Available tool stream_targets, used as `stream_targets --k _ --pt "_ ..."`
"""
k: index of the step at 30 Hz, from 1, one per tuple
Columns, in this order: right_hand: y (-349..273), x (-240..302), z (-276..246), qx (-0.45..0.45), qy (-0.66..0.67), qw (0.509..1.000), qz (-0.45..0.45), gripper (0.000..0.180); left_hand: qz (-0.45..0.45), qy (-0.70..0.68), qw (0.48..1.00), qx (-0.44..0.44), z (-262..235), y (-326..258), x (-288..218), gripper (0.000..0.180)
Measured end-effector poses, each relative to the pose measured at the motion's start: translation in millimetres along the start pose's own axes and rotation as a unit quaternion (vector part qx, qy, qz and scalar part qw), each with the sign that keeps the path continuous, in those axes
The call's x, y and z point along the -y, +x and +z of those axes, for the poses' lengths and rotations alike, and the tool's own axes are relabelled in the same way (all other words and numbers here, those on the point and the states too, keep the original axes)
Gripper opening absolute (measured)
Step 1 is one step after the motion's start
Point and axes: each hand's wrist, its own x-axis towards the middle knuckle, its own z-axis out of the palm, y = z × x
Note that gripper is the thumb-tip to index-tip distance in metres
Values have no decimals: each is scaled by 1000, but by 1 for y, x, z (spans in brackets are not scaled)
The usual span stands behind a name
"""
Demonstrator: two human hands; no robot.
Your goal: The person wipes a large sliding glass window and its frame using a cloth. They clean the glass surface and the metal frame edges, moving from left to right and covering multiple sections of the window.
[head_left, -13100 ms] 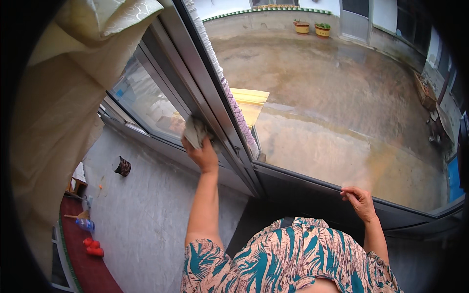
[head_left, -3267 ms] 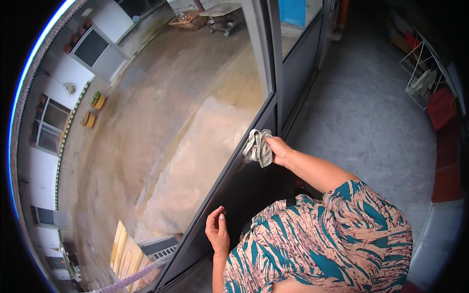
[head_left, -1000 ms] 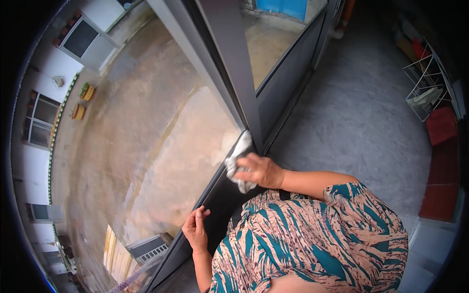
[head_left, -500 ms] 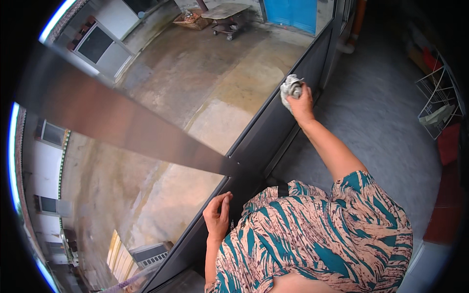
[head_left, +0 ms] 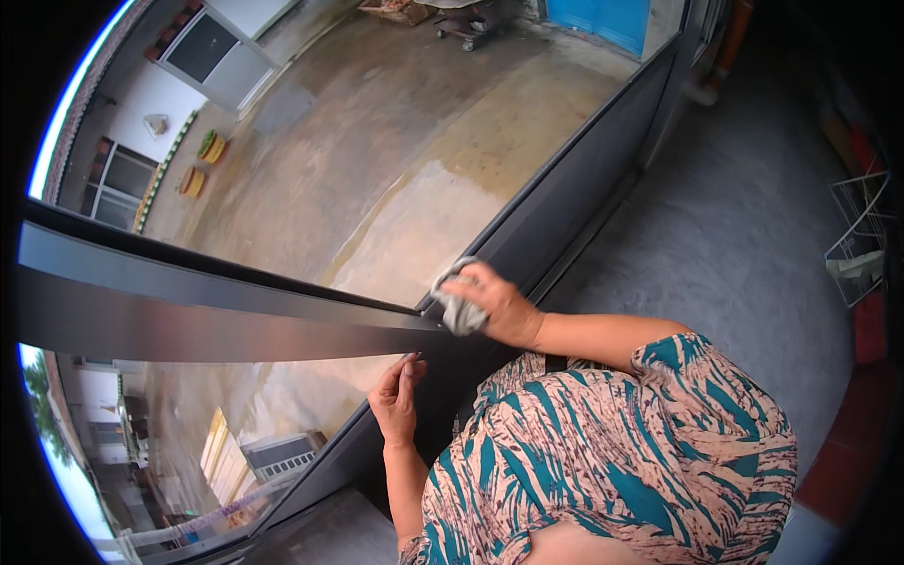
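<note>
My right hand [head_left: 507, 309] grips a crumpled grey-white cloth [head_left: 461, 314], pressed against the dark window frame where the upright post [head_left: 235, 325] meets the low dark panel [head_left: 593, 193]. Left of it and nearer to me, my left hand [head_left: 394, 395] is closed, thumb and fingers pressed together. Its fingertips reach the near edge of the post; whether anything small is between them cannot be made out. Glass panes seem to fill the frame on both sides of the post.
Beyond the frame lies a wet concrete yard [head_left: 339, 141] with a wheeled cart [head_left: 466, 28], a blue door [head_left: 603, 21] and yellow plant pots [head_left: 192, 182]. A white wire rack [head_left: 857, 240] stands at the right on the grey floor [head_left: 697, 217].
My right hand has brought the cloth from farther along the panel's top edge back to the post. My left hand has moved slightly up to the post. The view has shifted.
</note>
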Motion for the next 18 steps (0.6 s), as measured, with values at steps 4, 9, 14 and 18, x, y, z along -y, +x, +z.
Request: stream_targets --k 4,9,14,18 --pt "20 -38 -59 -126 -100 986 43 57 22 -20 999 -38 -2 1 11 23" --pt "37 -121 -111 -346 -171 905 180 45 18 -47 997 -50 -8 7 12 20" --pt "37 -71 -43 -249 -136 946 157 57 19 -48 997 -64 -16 11 7 20" --pt "28 5 22 -145 -7 984 103 64 26 -38 996 -78 -19 13 2 19"
